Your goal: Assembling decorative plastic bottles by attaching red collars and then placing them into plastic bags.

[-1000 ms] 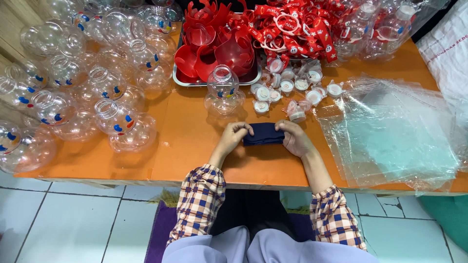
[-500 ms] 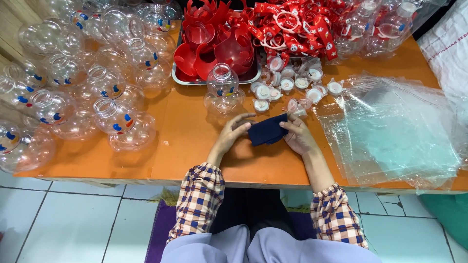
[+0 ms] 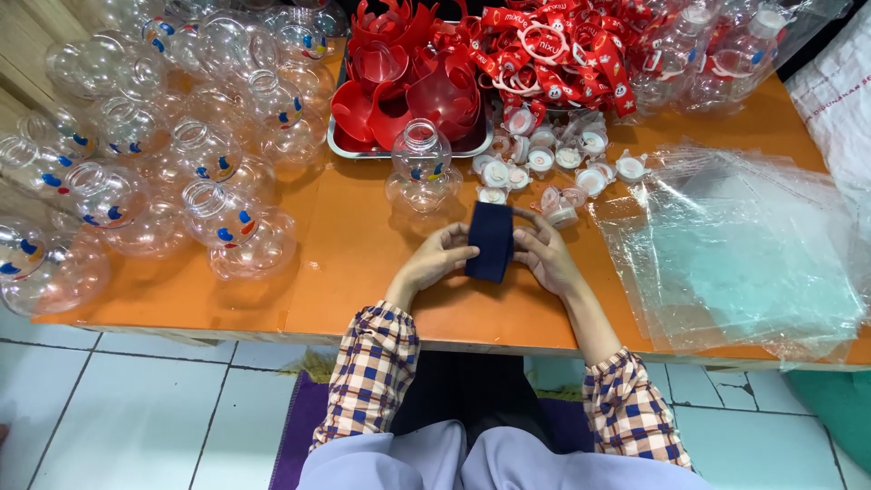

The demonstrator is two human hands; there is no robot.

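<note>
Both hands — left hand [image 3: 442, 260], right hand [image 3: 543, 256] — pinch a dark navy rectangular pouch [image 3: 491, 240] just below the upright clear plastic figure-shaped bottle [image 3: 420, 172]; clear plastic bags [image 3: 735, 254] lie right of it.

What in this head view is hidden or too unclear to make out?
- The dark blue thing: both the left hand and the right hand cover its edges, so its kind is unclear.
- Metal tray: mostly buried under red plastic pieces.
- Clear jars: cut off at the left edge.
</note>
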